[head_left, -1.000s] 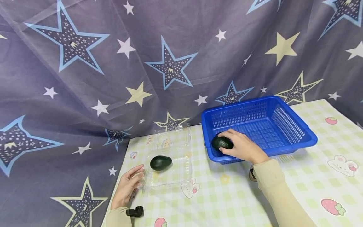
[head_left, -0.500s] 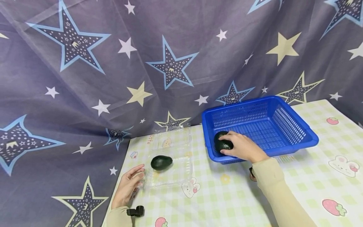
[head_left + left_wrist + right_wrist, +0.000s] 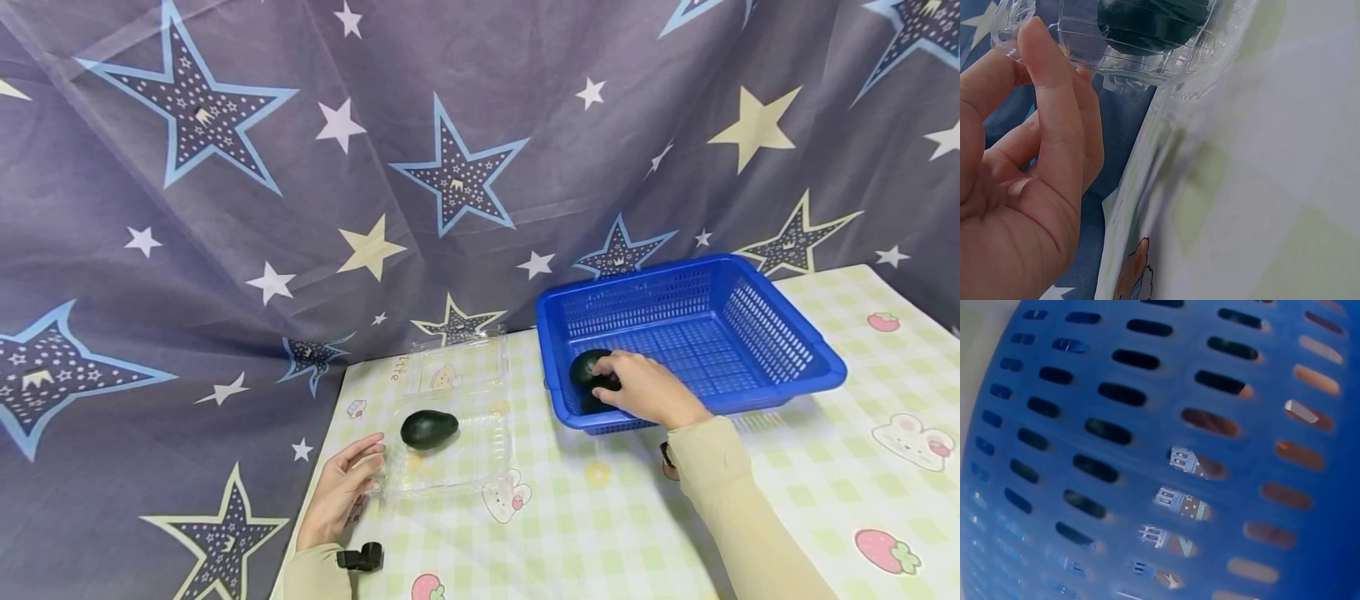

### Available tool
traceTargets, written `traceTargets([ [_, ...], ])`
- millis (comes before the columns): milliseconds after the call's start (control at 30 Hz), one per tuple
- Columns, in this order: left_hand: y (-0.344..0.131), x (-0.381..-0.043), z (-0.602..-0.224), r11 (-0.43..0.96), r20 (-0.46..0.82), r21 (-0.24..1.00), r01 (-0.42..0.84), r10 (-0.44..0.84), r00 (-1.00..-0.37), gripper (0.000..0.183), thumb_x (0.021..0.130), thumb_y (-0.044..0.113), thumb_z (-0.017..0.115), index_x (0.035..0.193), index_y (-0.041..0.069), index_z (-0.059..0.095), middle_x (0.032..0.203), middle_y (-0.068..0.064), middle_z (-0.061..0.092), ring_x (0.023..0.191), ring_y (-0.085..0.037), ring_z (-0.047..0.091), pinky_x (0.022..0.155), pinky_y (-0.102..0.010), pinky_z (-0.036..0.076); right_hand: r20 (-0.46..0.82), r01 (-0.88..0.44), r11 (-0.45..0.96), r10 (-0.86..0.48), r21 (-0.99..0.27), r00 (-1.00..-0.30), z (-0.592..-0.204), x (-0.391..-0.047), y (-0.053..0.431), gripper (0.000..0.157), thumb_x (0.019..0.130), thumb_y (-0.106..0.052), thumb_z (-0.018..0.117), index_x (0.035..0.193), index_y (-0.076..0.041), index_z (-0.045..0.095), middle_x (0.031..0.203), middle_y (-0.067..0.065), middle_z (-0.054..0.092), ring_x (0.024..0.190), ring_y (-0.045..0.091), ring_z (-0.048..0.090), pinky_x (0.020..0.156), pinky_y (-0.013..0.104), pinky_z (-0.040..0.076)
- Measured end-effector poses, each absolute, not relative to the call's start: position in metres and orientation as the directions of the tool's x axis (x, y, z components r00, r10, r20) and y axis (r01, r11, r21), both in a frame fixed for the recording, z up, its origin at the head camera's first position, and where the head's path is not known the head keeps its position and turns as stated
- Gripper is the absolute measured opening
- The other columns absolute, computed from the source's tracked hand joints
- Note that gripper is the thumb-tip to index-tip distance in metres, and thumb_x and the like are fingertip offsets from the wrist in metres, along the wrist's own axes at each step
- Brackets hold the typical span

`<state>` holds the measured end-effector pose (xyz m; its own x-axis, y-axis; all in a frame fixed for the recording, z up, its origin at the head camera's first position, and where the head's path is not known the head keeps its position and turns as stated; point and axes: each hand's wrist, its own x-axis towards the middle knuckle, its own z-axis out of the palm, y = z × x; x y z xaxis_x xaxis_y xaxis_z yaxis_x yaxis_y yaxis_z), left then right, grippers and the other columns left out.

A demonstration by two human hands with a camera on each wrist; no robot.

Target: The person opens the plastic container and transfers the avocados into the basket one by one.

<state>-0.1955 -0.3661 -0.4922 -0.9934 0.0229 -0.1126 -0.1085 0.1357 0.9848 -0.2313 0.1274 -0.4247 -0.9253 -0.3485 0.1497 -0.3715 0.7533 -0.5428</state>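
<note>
My right hand [image 3: 645, 387] reaches into the near left corner of a blue plastic basket [image 3: 806, 371]. Its fingers and thumb grip a dark green avocado [image 3: 585, 367]. Something dark lies just under that fruit, too hidden to identify. Through the basket's slots, the right wrist view shows dark patches and parts of fingers. Another avocado [image 3: 429, 429] lies on its side in a clear, open-lidded plastic container [image 3: 472, 467]. My left hand [image 3: 341, 492] is at the container's left edge with loosely bent fingers. In the left wrist view a fingertip touches the clear wall [image 3: 1079, 47].
The container's lid [image 3: 468, 362] lies folded back against the star-patterned curtain [image 3: 300, 208]. A checked cloth [image 3: 555, 533] covers the table. The basket's raised walls surround the right hand's work, and the table's left edge runs beside the left hand.
The avocado in the right hand has shifted slightly right and up within the basket corner, and the fingers have moved a little over it. The left hand stays by the container.
</note>
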Motion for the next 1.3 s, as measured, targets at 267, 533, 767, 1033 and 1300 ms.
traceTargets([
  [267,-0.369,-0.195,-0.492,0.135,-0.112,0.985,-0.109,0.018,-0.994,0.054,0.096,0.011,0.066,0.145,-0.002,0.046,0.124,-0.008,0.059,0.086,-0.005,0.062,0.059,-0.018,0.055,0.247,-0.428,0.764,-0.350,-0.484,-0.904,-0.423,-0.232,0.118,0.017,0.092,-0.018,0.070,0.107,-0.009,0.072,0.106,0.006,0.069,0.099,0.028,0.066,0.088,0.051,0.053],
  [533,-0.370,-0.195,-0.491,0.140,-0.111,0.984,-0.108,0.012,-0.994,0.054,0.096,0.012,0.066,0.144,-0.002,0.047,0.127,-0.013,0.059,0.082,-0.005,0.061,0.059,-0.018,0.055,0.299,-0.452,0.753,-0.345,-0.479,-0.890,-0.418,-0.231,0.101,0.014,0.093,-0.019,0.070,0.104,-0.013,0.073,0.100,0.001,0.069,0.094,0.021,0.066,0.083,0.046,0.055],
  [767,-0.372,-0.197,-0.493,0.152,-0.103,0.983,-0.099,0.019,-0.995,0.052,0.096,0.012,0.065,0.143,-0.001,0.048,0.127,-0.014,0.059,0.076,-0.005,0.060,0.058,-0.018,0.055,0.363,-0.492,0.731,-0.347,-0.473,-0.865,-0.415,-0.232,0.083,0.020,0.094,-0.029,0.070,0.107,-0.014,0.071,0.098,0.000,0.069,0.092,0.019,0.066,0.081,0.043,0.055],
  [1033,-0.370,-0.197,-0.495,0.150,-0.105,0.983,-0.102,0.014,-0.994,0.051,0.096,0.011,0.066,0.142,-0.001,0.049,0.128,-0.016,0.058,0.082,-0.006,0.061,0.059,-0.018,0.055,0.415,-0.550,0.713,-0.383,-0.435,-0.825,-0.411,-0.230,0.058,0.024,0.095,-0.031,0.068,0.112,-0.013,0.069,0.103,0.002,0.068,0.095,0.019,0.064,0.078,0.039,0.056],
  [1300,-0.366,-0.195,-0.495,0.154,-0.092,0.984,-0.091,0.003,-0.996,0.051,0.096,0.010,0.066,0.142,-0.002,0.049,0.129,-0.018,0.056,0.078,-0.006,0.061,0.057,-0.018,0.055,0.472,-0.629,0.681,-0.444,-0.375,-0.762,-0.410,-0.230,0.031,0.026,0.094,-0.030,0.069,0.113,-0.011,0.069,0.108,0.002,0.068,0.101,0.019,0.065,0.083,0.036,0.056],
])
